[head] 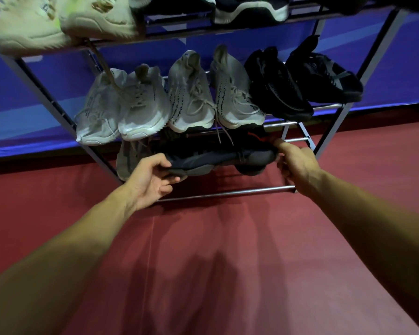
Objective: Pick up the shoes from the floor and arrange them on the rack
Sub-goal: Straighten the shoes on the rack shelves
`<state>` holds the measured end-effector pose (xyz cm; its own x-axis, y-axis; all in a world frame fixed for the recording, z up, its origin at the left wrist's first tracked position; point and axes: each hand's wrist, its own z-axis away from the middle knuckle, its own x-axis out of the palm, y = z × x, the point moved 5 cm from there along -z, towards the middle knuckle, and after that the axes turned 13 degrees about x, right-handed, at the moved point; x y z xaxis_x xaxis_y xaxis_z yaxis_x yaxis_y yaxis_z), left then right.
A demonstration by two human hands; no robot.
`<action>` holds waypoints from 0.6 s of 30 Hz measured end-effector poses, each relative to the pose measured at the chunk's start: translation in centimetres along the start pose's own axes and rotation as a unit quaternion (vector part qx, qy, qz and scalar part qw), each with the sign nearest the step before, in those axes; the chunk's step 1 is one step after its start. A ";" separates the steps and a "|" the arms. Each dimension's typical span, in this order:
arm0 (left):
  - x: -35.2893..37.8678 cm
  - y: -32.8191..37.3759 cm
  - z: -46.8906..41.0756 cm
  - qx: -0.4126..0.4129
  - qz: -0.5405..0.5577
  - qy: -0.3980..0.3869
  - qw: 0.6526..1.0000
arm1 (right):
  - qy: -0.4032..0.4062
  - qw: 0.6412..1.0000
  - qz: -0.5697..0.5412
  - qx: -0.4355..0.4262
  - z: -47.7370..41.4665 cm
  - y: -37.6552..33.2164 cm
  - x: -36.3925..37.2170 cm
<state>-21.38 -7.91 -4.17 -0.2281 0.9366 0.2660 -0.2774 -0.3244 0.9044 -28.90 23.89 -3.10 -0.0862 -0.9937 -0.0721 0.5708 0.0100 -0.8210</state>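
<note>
A dark grey shoe [218,159] lies sideways across the lowest tier of the metal rack [225,193]. My left hand [150,180] grips its left end, thumb on top and fingers beneath. My right hand [294,163] holds its right end by the collar. A grey-green shoe [128,158] sits on the same tier to the left, partly hidden. A second dark shoe [250,169] shows under the held one. The middle tier carries a white pair [124,107], a grey knit pair [213,93] and a black pair [302,81].
The top tier holds cream shoes [63,20] and dark shoes with white soles [249,10]. The rack stands on a red floor [203,262] against a blue wall panel [46,76]. A loose lace [104,66] hangs from the top tier over the white pair.
</note>
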 end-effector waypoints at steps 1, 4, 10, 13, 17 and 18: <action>0.3 -0.3 0.1 -0.010 0.002 -0.007 1.000 | 0.014 1.000 -0.014 -0.011 -0.1 -0.1 -0.2; 0.9 -1.3 0.5 -0.039 -0.003 -0.016 0.999 | 0.041 0.997 -0.054 -0.044 -0.2 -0.3 -0.4; 1.1 -2.1 1.8 -0.088 -0.001 -0.093 0.992 | 0.037 0.993 -0.092 -0.059 0.1 -1.1 0.4; 0.7 -2.5 2.2 -0.094 0.002 -0.087 0.992 | -0.014 0.991 -0.122 -0.054 0.6 -1.1 1.7; 0.2 -3.1 2.4 -0.090 0.005 -0.089 0.992 | -0.066 0.992 -0.066 -0.080 1.4 -1.5 3.6; 0.3 -3.1 2.4 -0.085 0.013 -0.091 0.992 | -0.067 0.993 -0.049 -0.087 1.6 -1.6 4.0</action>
<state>-18.33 -6.28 -6.09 -0.0684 0.9310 0.3586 -0.4313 -0.3517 0.8308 -28.84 19.76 -1.21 -0.0183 -0.9967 0.0790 0.4153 -0.0795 -0.9062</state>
